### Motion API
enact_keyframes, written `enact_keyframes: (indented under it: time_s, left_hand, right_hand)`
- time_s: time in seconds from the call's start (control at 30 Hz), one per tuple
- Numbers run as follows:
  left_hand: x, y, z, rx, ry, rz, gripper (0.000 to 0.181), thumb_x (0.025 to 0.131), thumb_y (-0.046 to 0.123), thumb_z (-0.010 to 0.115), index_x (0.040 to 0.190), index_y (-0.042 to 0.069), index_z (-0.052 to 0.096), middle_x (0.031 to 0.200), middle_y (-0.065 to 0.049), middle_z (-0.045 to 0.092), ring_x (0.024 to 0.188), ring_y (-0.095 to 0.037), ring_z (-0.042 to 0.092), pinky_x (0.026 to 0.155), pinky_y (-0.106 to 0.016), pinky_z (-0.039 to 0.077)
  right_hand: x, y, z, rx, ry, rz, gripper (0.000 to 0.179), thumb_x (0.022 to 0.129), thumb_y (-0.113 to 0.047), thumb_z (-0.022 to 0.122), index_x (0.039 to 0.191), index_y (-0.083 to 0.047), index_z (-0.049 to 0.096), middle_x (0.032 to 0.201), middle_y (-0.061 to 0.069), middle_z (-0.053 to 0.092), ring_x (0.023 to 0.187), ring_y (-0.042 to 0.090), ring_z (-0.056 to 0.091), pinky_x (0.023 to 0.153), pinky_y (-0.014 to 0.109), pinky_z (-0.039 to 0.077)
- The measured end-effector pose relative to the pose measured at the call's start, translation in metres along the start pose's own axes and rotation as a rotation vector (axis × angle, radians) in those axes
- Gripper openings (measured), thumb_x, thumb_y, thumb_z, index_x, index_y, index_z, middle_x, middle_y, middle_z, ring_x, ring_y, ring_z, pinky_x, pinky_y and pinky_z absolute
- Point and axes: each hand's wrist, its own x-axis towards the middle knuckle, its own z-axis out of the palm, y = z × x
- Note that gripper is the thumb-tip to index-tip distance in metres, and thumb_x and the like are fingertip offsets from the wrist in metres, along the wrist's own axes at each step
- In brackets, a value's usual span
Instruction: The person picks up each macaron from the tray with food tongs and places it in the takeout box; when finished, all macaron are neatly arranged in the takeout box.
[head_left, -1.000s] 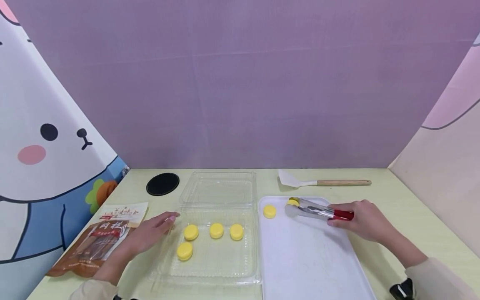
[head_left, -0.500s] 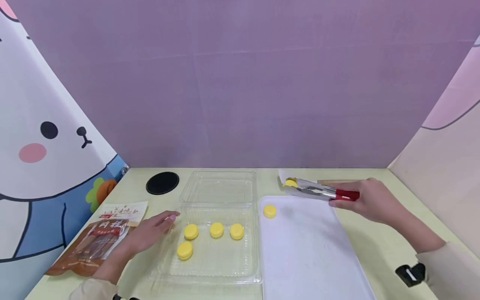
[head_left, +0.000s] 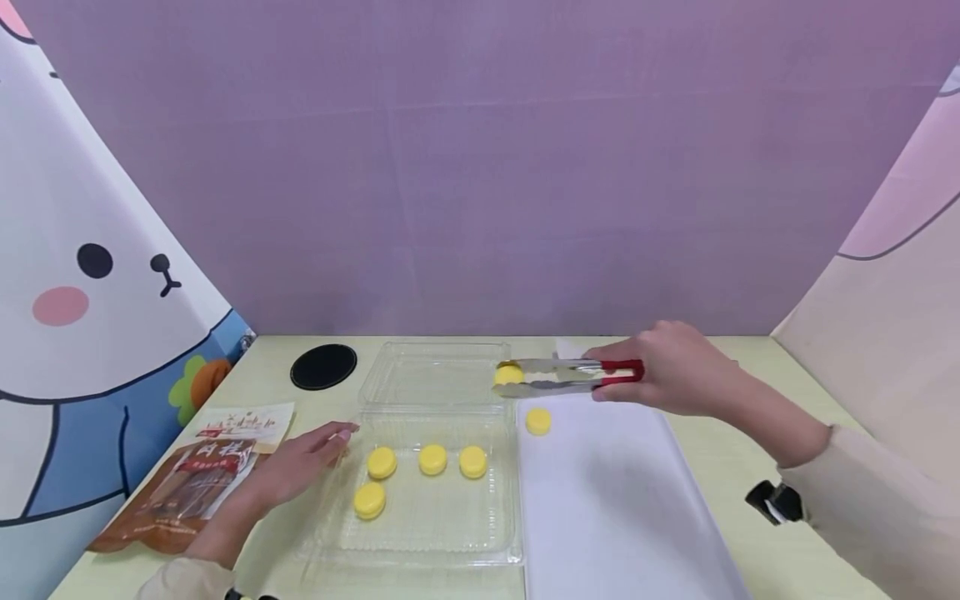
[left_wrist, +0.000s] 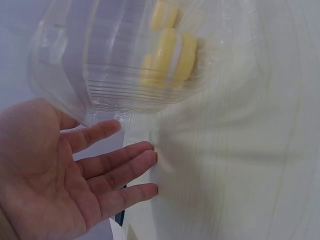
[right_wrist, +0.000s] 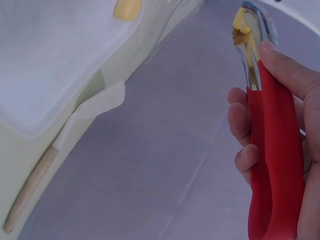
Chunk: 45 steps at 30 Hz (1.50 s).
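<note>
My right hand (head_left: 678,371) grips red-handled metal tongs (head_left: 558,377), fingers wrapped round the handles in the right wrist view. A yellow macaron (head_left: 510,374) is clamped between the tongs' tips, held above the hinge side of a clear plastic container (head_left: 450,546). Several yellow macarons (head_left: 432,460) sit in the container's base, towards its left and back. Its clear lid (head_left: 435,375) lies folded back behind. My left hand (head_left: 300,462) rests at the container's left edge, fingers loosely extended; in the left wrist view its fingertips (left_wrist: 107,127) come right up to the rim.
A white tray (head_left: 600,500) lies right of the container, with one yellow macaron (head_left: 537,421) near its back left corner. Behind it is a spatula (right_wrist: 100,102), partly hidden by the right hand. A brown snack packet (head_left: 187,492) and a black disc (head_left: 323,367) are at the left.
The right hand has lifted the clamped macaron off the tray and carried it left, over the container's back. The left hand and the other macarons have stayed in place.
</note>
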Motion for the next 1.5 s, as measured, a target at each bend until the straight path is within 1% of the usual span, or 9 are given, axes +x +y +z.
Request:
enact_keyframes:
  time_s: [0.17, 0.23, 0.37, 0.47, 0.77, 0.87, 1.03, 1.3, 1.5]
  left_hand:
    - [-0.001, 0.000, 0.000, 0.008, 0.010, 0.004, 0.053, 0.110, 0.041, 0.041, 0.149, 0.006, 0.049, 0.132, -0.022, 0.063, 0.113, -0.035, 0.065, 0.099, -0.062, 0.045]
    - [-0.002, 0.000, 0.000, 0.007, 0.011, 0.005, 0.053, 0.110, 0.041, 0.042, 0.148, 0.006, 0.050, 0.131, -0.022, 0.064, 0.113, -0.035, 0.065, 0.099, -0.062, 0.045]
    - [-0.002, 0.001, 0.000, 0.002, 0.011, 0.007, 0.052, 0.110, 0.041, 0.042, 0.148, 0.006, 0.050, 0.132, -0.023, 0.063, 0.113, -0.036, 0.065, 0.100, -0.062, 0.045]
    - [-0.002, 0.001, 0.001, 0.001, 0.011, 0.008, 0.051, 0.110, 0.040, 0.042, 0.148, 0.006, 0.050, 0.132, -0.023, 0.063, 0.113, -0.036, 0.065, 0.100, -0.062, 0.045]
    - [-0.002, 0.001, 0.001, 0.000, 0.012, -0.007, 0.053, 0.110, 0.043, 0.042, 0.148, 0.007, 0.050, 0.125, -0.021, 0.067, 0.114, -0.036, 0.064, 0.100, -0.063, 0.044]
    - [-0.002, 0.001, 0.001, 0.004, 0.013, -0.004, 0.055, 0.109, 0.045, 0.042, 0.148, 0.007, 0.050, 0.124, -0.021, 0.067, 0.114, -0.037, 0.064, 0.100, -0.063, 0.044]
    - [-0.002, 0.000, 0.001, 0.009, 0.014, -0.002, 0.055, 0.109, 0.046, 0.042, 0.148, 0.007, 0.051, 0.124, -0.021, 0.067, 0.113, -0.036, 0.065, 0.100, -0.062, 0.045]
    - [-0.002, 0.000, 0.001, 0.007, 0.017, 0.004, 0.055, 0.109, 0.046, 0.042, 0.147, 0.008, 0.052, 0.123, -0.019, 0.068, 0.112, -0.035, 0.065, 0.100, -0.062, 0.045]
    - [-0.001, 0.000, 0.000, 0.011, 0.013, 0.001, 0.054, 0.109, 0.045, 0.042, 0.148, 0.008, 0.051, 0.122, -0.019, 0.068, 0.112, -0.035, 0.065, 0.100, -0.062, 0.045]
  right_hand:
    - [0.021, -0.020, 0.006, 0.013, -0.056, -0.093, 0.039, 0.085, -0.040, 0.083, 0.116, -0.016, 0.079, 0.073, -0.016, 0.067, 0.056, -0.003, 0.050, 0.058, 0.028, 0.044]
    - [0.028, -0.027, 0.010, 0.032, -0.076, -0.127, 0.036, 0.085, -0.038, 0.083, 0.115, -0.016, 0.079, 0.075, -0.016, 0.069, 0.055, -0.004, 0.049, 0.056, 0.025, 0.044]
    - [0.039, -0.041, 0.019, 0.024, -0.106, -0.180, 0.029, 0.085, -0.036, 0.084, 0.109, -0.022, 0.079, 0.070, -0.020, 0.063, 0.052, -0.003, 0.043, 0.053, 0.023, 0.040]
    - [0.045, -0.049, 0.026, -0.008, -0.119, -0.219, 0.023, 0.084, -0.036, 0.085, 0.103, -0.025, 0.077, 0.068, -0.020, 0.059, 0.052, -0.003, 0.042, 0.053, 0.023, 0.040]
    - [0.058, -0.072, 0.047, -0.058, -0.192, -0.304, 0.025, 0.085, -0.038, 0.084, 0.102, -0.021, 0.077, 0.070, -0.015, 0.064, 0.055, -0.001, 0.049, 0.054, 0.021, 0.041]
    - [0.061, -0.077, 0.053, -0.072, -0.207, -0.315, 0.024, 0.085, -0.039, 0.084, 0.101, -0.022, 0.077, 0.069, -0.015, 0.063, 0.055, 0.000, 0.048, 0.053, 0.021, 0.039]
    - [0.063, -0.083, 0.063, -0.095, -0.228, -0.327, 0.029, 0.084, -0.041, 0.083, 0.106, -0.022, 0.079, 0.066, -0.016, 0.060, 0.055, 0.001, 0.047, 0.053, 0.022, 0.037]
    - [0.066, -0.088, 0.076, -0.084, -0.244, -0.333, 0.030, 0.083, -0.040, 0.085, 0.106, -0.022, 0.080, 0.063, -0.016, 0.057, 0.053, 0.002, 0.044, 0.049, 0.021, 0.034]
    - [0.068, -0.089, 0.082, -0.070, -0.266, -0.313, 0.032, 0.083, -0.040, 0.084, 0.109, -0.022, 0.080, 0.062, -0.017, 0.055, 0.051, 0.002, 0.042, 0.049, 0.021, 0.032]
